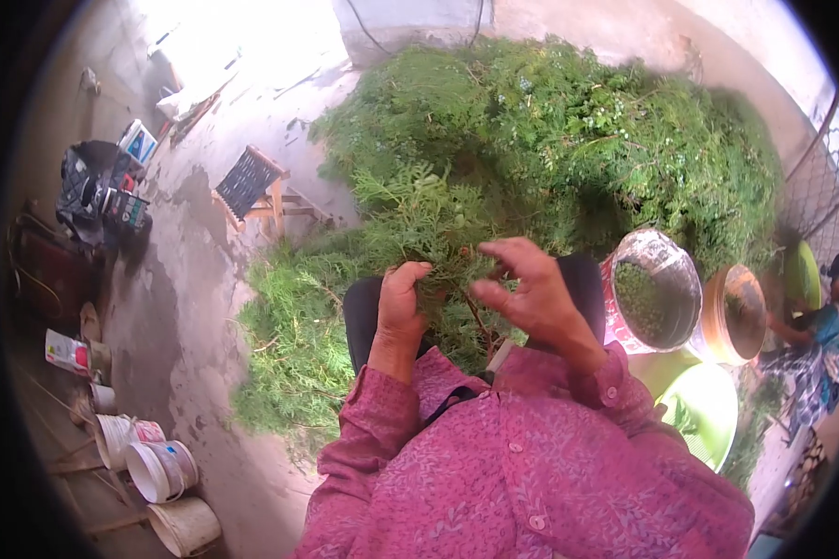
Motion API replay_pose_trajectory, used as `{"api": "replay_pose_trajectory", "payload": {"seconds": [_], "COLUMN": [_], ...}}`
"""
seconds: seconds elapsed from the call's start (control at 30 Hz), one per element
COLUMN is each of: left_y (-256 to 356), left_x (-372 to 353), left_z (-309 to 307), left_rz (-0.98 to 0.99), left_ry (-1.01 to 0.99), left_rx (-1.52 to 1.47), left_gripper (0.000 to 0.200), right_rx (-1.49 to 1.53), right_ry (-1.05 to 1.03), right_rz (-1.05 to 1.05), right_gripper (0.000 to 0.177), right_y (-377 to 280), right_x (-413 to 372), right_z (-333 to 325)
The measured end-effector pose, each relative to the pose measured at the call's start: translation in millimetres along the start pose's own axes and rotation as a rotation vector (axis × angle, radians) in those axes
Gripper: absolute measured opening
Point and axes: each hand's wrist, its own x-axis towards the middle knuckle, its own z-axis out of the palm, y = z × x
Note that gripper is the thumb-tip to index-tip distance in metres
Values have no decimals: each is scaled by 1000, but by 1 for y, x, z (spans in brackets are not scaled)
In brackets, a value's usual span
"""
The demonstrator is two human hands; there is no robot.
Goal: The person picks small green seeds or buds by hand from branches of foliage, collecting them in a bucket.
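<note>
The heap of cuttings (550,140) lies on the floor (186,307) ahead, reaching the knees; a sprig (419,219) rises between the left hand (401,303) and right hand (531,289); a stool (252,182) stands left of the heap; pails (163,470) cluster near left; a bucket (653,289), bowl (736,312) and basin (708,410) sit right.

Feathery green sprig (418,216), upright

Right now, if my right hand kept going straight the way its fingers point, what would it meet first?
Most likely the green branch that the left hand grips. The right hand points its fingers leftward at it, though depth is hard to judge.
</note>
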Motion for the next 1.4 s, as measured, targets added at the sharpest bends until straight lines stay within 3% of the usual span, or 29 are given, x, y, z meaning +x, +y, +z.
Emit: {"api": "replay_pose_trajectory", "payload": {"seconds": [0.03,0.17,0.3,0.37,0.43,0.5,0.57,0.63,0.7,0.77,0.83,0.9,0.97,1.0,1.03,1.1,1.17,1.3,1.4], "left_y": [-1,-2,-2,-18,-18,-13,-1,-1,-4,-18,-23,-14,14,11,7,-3,-15,-25,-37], "left_x": [-1,-4,-9,1,-3,-7,-13,-12,-11,-2,6,3,-21,-20,-19,-17,-16,-22,-13], "left_z": [2,6,-1,-20,-20,-11,6,5,0,-15,-28,-21,16,17,16,15,15,21,15], "left_rz": [5,13,-78,274,261,243,-43,-43,-43,194,181,170,-95,-99,-82,-74,89,4,20], "left_ry": [9,2,-17,-150,-124,-108,-134,-167,-200,-182,-199,-219,-140,-141,-117,-90,-246,-253,-187], "left_rx": [-2,23,53,422,416,411,-152,-133,-112,290,268,248,-121,-119,-75,-31,104,405,416], "left_gripper": [22,20,19,17,17,18,26,27,28,21,20,19,26,26,30,35,44,51,46], "right_rx": [63,123,22,24,23,-163,-177,-190,-138,-101,-62,-12,-61,-111,-110,19,73,138,250], "right_ry": [102,130,27,15,8,-55,-35,-16,-6,-12,-16,45,44,41,44,-43,-66,-80,-90], "right_rz": [-72,-47,-142,-135,-119,-249,-241,-238,-167,-137,-106,52,23,-8,-4,293,263,188,263], "right_gripper": [34,19,26,27,27,25,23,21,21,21,22,22,20,19,19,18,19,19,17], "right_y": [2,9,6,0,-1,1,-2,-7,-10,-10,-11,-12,5,13,18,26,35,32,38], "right_x": [5,24,25,23,21,24,23,23,22,20,17,16,16,16,14,10,9,10,9], "right_z": [-1,4,24,30,32,30,30,29,27,26,23,17,11,10,9,9,10,9,11]}}
